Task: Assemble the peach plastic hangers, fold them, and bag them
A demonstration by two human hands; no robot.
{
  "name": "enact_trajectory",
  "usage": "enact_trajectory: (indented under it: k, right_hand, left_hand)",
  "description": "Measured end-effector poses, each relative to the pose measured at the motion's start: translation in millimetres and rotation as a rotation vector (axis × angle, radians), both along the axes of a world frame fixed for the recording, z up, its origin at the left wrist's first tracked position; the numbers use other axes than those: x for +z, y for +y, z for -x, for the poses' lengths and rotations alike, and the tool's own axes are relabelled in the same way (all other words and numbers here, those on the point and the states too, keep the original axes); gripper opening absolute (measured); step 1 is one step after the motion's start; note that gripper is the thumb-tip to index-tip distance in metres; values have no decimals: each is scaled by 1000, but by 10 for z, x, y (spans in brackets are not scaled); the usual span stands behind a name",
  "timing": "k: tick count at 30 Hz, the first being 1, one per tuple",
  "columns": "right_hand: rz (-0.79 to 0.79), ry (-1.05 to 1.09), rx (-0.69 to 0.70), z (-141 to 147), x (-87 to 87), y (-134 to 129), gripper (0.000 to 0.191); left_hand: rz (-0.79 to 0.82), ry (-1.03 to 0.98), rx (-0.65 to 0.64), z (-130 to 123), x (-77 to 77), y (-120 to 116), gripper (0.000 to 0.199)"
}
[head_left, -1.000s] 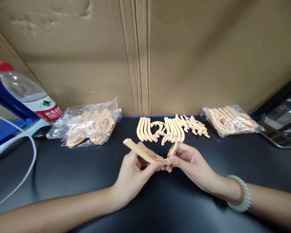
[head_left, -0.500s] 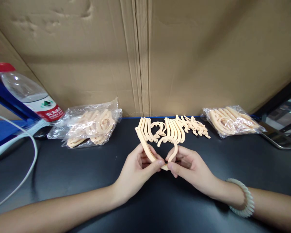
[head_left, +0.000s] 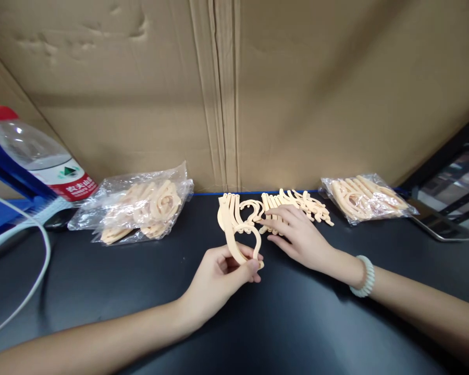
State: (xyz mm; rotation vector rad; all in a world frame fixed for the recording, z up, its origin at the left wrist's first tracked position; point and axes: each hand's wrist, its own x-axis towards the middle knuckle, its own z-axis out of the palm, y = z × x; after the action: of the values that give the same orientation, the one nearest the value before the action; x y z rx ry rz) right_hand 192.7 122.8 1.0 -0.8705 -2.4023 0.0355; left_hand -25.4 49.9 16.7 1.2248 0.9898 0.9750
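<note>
My left hand (head_left: 226, 273) is closed around a beige curved hanger arm (head_left: 230, 234) and a hanger hook (head_left: 257, 240), pinching them together at their lower ends. The arm stands up to the left of the hook, which curls above my thumb. Farther right, my right hand (head_left: 300, 234) reaches over a row of loose hanger arms (head_left: 266, 200), its fingers spread and partly covering them. Whether the fingertips touch the pieces I cannot tell. Left of that row lie several loose hooks (head_left: 251, 204), and more small curved pieces (head_left: 308, 202) lie behind my right hand.
Clear bags of beige parts lie on the black table: one bag (head_left: 144, 208) at left, another bag (head_left: 369, 198) at right. A red-capped bottle (head_left: 39, 156) and a white cable (head_left: 45, 250) are far left. Cardboard (head_left: 316, 94) walls the back; a dark flat object (head_left: 440, 226) lies right.
My right hand has let go of the hook and moved up to the row of loose arms. My left hand now holds both the arm and the hook, slightly farther left.
</note>
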Motion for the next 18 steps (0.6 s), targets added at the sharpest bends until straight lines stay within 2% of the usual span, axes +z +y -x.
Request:
enact_trajectory:
  k: [3,7,12,15,18]
  right_hand:
    - [-25,-112,1,37,-29,-3,25]
    - [-48,-95,-7,59,-42,-32,17]
    - [-70,-69,-8,65,-38,-26,16]
    - [-58,-3,-18,72,-23,-35,16]
    - [-24,185,-24,67,-5,-56,20]
  left_hand:
    - [-36,27,-8,-4,2,4,19]
    - [-34,12,-23,-18,16,19,23]
    - [-25,14,-63,-18,1,26,27]
    - [-28,20,-78,-8,-21,23,25]
    - [-38,30,-60,-5,-27,22,24]
